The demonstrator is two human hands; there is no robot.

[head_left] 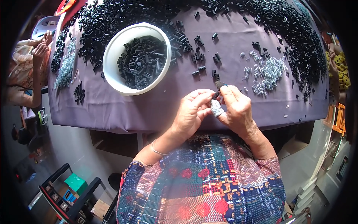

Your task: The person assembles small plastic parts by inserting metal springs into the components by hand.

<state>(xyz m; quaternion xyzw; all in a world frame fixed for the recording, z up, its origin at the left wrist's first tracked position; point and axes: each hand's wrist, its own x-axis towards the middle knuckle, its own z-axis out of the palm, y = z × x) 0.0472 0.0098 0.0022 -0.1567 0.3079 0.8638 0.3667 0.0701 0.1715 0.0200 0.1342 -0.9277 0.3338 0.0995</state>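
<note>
Near the table's front edge, my two hands meet around a small black plastic part (217,95), mostly hidden by the fingers. My left hand (191,112) is closed in a pinch on its left side. From the right, my right hand (237,108) closes on the same part with finger and thumb. A pale wrapping (216,108) covers the right thumb, and a dark cover (220,85) sits on a right fingertip. Just beyond the fingertips lies another black part (215,75). Small silvery, clear pieces (269,74) are heaped right of my hands.
Left of my hands stands a white tub (108,71) partly filled with black parts (143,61). Large heaps of black parts (112,18) spread along the far side of the purple tablecloth (149,112). Other people's arms (37,74) show at the left and right edges.
</note>
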